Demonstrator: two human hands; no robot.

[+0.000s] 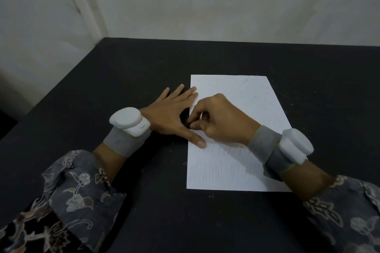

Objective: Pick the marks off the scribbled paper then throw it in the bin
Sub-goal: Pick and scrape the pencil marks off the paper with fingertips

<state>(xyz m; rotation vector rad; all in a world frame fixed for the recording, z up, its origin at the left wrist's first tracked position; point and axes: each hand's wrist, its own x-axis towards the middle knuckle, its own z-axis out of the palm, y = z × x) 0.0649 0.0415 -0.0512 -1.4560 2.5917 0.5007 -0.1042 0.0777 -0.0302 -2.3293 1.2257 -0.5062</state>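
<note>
On the black table [144, 80] lies the scribbled paper [242, 109]; the left hand [170, 117] presses its edge with flat fingers; the right hand [222, 121] pinches a small dark thing [188, 125], just beside the left thumb.

A black, matte table [144, 63] fills the near and middle of the scene, its top flecked with small pale specks. Its far edge meets a plain off-white wall [226, 2], and its left edge runs along a second pale wall [30, 26]. The two walls join in a corner at far left, under dim, even light.
</note>
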